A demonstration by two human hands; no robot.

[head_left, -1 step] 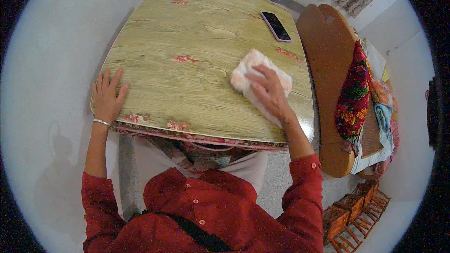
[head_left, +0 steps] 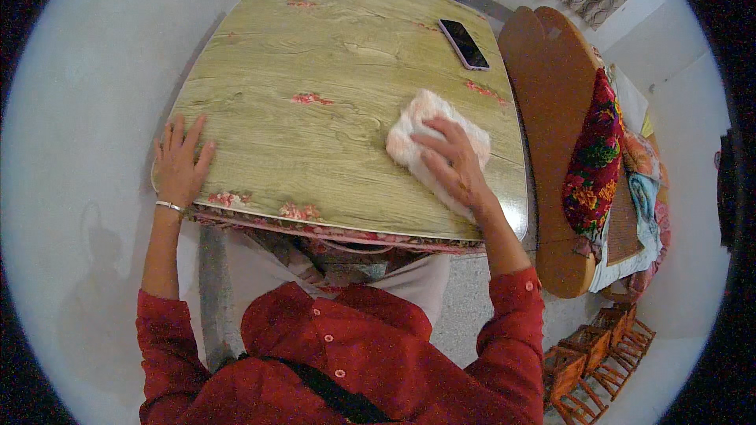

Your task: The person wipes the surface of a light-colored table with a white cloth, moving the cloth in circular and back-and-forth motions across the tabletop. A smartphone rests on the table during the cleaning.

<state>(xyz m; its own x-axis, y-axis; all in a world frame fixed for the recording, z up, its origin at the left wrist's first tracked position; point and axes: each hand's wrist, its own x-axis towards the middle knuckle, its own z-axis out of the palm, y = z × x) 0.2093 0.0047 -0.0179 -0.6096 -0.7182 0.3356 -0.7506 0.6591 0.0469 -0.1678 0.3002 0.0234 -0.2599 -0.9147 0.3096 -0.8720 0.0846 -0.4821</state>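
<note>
Hands well apart, both on the table! Over at eight o'clock, the left hand (head_left: 181, 164) lies palm down, fingers and thumb spread on the green wood-grain tabletop with rounded corners (head_left: 260, 55), a thin silver-coloured bracelet (head_left: 170, 205) round its wrist. Across to four o'clock, and there's the right hand (head_left: 450, 159), laid over a fluffy white cloth with pale peach patches (head_left: 406, 132); its fingers reach forward, slightly parted, but whether they pinch the fabric, I can't tell. That cloth sits flat on the tabletop, jutting out past the fingertips toward eleven.

Up at two o'clock, a dark-screened rectangular phone in a pale pink case (head_left: 465, 45) lies clear of the cloth. Near the middle, a printed pink-and-red flower cluster (head_left: 313, 99). Beyond the edge at three o'clock stands a curved brown wooden panel (head_left: 539, 102), a red floral cushion (head_left: 591, 161) just behind it.
</note>
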